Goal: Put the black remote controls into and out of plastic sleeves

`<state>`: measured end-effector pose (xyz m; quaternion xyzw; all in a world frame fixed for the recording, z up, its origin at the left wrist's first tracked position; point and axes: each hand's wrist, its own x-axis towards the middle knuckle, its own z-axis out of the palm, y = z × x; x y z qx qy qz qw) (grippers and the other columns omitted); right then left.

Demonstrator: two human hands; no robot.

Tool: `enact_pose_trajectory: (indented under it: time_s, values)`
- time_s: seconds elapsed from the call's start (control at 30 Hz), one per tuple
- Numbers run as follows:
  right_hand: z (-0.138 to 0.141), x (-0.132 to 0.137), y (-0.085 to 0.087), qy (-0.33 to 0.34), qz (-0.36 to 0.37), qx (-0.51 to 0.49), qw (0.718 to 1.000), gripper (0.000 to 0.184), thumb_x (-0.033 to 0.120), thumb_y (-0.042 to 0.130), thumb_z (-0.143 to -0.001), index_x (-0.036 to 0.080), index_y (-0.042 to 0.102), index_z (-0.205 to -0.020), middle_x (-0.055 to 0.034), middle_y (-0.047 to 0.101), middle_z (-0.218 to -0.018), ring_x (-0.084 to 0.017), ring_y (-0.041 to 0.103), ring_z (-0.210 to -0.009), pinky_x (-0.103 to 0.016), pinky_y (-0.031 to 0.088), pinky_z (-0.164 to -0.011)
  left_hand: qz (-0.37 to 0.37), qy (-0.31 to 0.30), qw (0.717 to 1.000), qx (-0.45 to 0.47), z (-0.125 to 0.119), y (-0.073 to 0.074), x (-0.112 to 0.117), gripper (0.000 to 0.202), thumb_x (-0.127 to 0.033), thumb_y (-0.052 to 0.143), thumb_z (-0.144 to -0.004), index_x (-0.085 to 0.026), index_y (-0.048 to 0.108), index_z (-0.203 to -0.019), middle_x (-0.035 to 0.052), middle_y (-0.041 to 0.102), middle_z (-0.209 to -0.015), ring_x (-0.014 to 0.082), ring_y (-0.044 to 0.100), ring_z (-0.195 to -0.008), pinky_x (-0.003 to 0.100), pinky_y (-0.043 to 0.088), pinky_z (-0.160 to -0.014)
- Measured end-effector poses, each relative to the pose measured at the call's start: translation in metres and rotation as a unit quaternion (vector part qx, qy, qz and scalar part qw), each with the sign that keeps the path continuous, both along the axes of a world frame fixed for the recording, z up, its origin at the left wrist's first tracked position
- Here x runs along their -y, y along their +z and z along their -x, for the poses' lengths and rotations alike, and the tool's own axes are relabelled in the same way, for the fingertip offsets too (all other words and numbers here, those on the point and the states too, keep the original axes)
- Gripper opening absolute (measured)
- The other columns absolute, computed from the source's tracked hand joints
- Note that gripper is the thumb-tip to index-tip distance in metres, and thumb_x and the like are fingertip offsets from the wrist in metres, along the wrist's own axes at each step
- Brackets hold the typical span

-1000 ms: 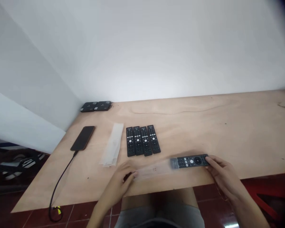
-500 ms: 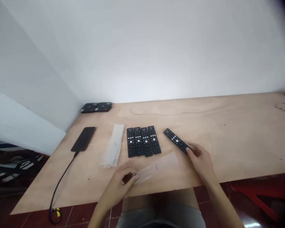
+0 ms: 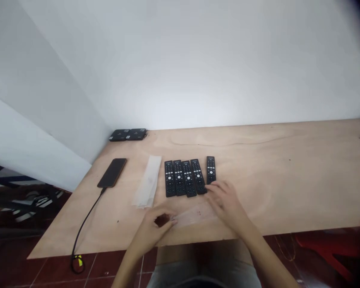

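Pinching the near-left end of a clear plastic sleeve, the left hand occupies the lower centre of the frame, its thumb and forefinger brought together at the tips and the other fingers curled into a loop. The sleeve, marked with small red print, lies across the desk toward the right, its far end reaching the underside of the right hand. This second hand, slightly blurred, lies right of centre with fingers partly bent, covering the lower end of a single black remote control; whether it grips the remote cannot be told. To the left of that remote, across a narrow gap, four black remote controls form a close row at the centre of the frame, buttons upward, the rightmost of them tilted, its lower end just beside the right fingertips. A flat pile of translucent sleeves lies left of the row. At centre left rests a dark smartphone, from which a black cable runs over the desk's edge. Two flat black boxes sit side by side in the corner against the white wall.
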<state>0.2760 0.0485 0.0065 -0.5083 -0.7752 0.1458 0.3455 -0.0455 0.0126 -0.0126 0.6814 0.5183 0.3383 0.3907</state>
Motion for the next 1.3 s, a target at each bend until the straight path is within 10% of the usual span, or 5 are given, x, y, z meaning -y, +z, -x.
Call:
enact_pose_trajectory:
  time_s: [0.3,0.7,0.97,1.13,1.3]
  values:
    - [-0.008,0.023,-0.032,0.073,0.063,0.051,0.994,0.016,0.028,0.062,-0.111,0.027,0.071,-0.123,-0.0103,0.073,-0.123,-0.034,0.063,-0.116,-0.054,0.05,-0.103,0.082,0.09,0.984,0.128,0.005,0.001,0.003,0.032,-0.046,0.088,-0.087,-0.018,0.073,-0.086,0.0038,0.075,-0.077,0.0185,0.071,-0.068,0.025,0.054,-0.06]
    - [-0.052,0.036,-0.012,0.059,0.171,-0.066,0.981,0.021,0.043,0.067,-0.106,0.028,0.077,-0.117,-0.0104,0.074,-0.125,-0.035,0.064,-0.122,-0.053,0.053,-0.107,0.051,0.152,0.976,0.145,0.001,-0.002,-0.003,0.038,-0.049,0.094,-0.078,-0.019,0.082,-0.096,0.0095,0.085,-0.091,0.0274,0.082,-0.086,0.037,0.07,-0.079]
    - [-0.006,0.018,0.024,0.213,0.216,-0.019,0.953,0.009,0.034,0.074,-0.101,0.027,0.08,-0.103,-0.0043,0.078,-0.109,-0.029,0.068,-0.105,-0.042,0.054,-0.095,0.043,0.057,0.987,0.143,-0.015,0.02,-0.013,0.04,-0.044,0.088,-0.089,-0.021,0.079,-0.12,0.0071,0.082,-0.095,0.023,0.08,-0.089,0.035,0.067,-0.083]
    - [0.029,0.01,0.0,0.138,0.275,-0.197,0.931,0.02,0.032,0.071,-0.1,0.022,0.071,-0.083,0.002,0.067,-0.077,-0.02,0.059,-0.074,-0.031,0.043,-0.069,-0.044,0.213,0.955,0.201,-0.037,0.01,-0.005,0.052,-0.053,0.085,-0.092,-0.021,0.07,-0.13,0.0127,0.079,-0.12,0.0255,0.079,-0.109,0.038,0.067,-0.094]
    - [0.07,0.015,-0.021,0.087,0.304,-0.389,0.865,0.032,0.05,0.077,-0.098,0.02,0.075,-0.091,-0.0006,0.072,-0.081,-0.021,0.065,-0.078,-0.032,0.049,-0.073,0.024,0.17,0.953,0.248,-0.068,-0.005,0.015,0.058,-0.055,0.083,-0.092,-0.021,0.065,-0.134,0.0139,0.081,-0.115,0.0274,0.082,-0.106,0.039,0.068,-0.093]
